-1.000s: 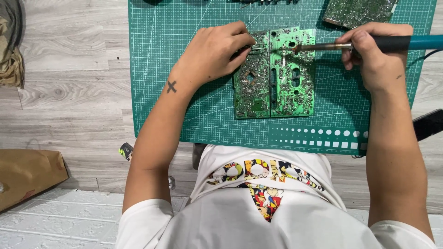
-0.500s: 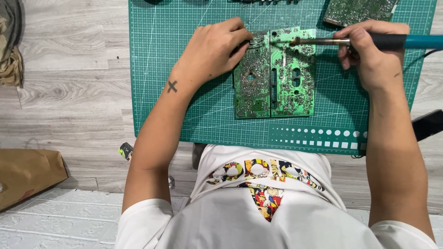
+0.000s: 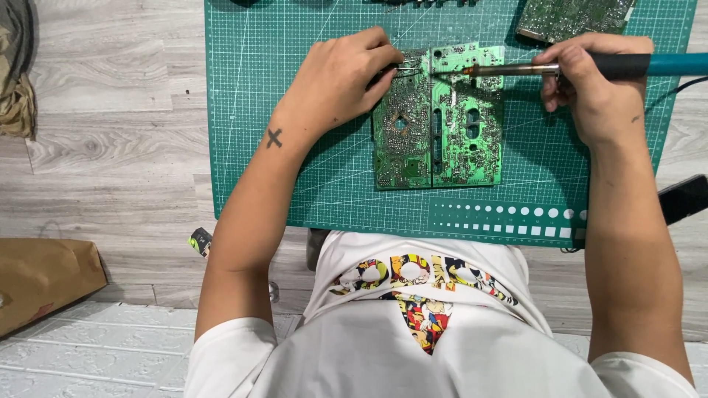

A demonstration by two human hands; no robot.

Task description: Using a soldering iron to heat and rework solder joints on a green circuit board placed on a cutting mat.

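— Since a moment ago, what has shifted?

— Very little: the soldering iron has slid its metal tip a little to the left along the far edge of the green circuit board, and the left hand has kept its place at the board's far left corner.

— How is the iron held?

— The right hand is wrapped closed around it, fingers curled over the black grip where the slim steel shaft meets the teal handle. The shaft lies nearly level, pointing left, its tip touching the board near the far edge.

— And the other hand?

— Knuckles up, fingers bent together, pinching thin metal tweezers whose bright prongs poke out onto the board's far left corner, just left of the iron's tip.

— Describe the board.

— Flat, roughly square, glossy green with pale solder specks and traces, a seam down its middle, oblong slots on the right half and a diamond cutout on the left. It lies in the middle of a green cutting mat ruled with a fine white grid, a row of white circles and squares along the near edge.

— Around that?

— Grey wood-grain planks under the mat, a second circuit board at the far right, and a crumpled brown paper bag near left.
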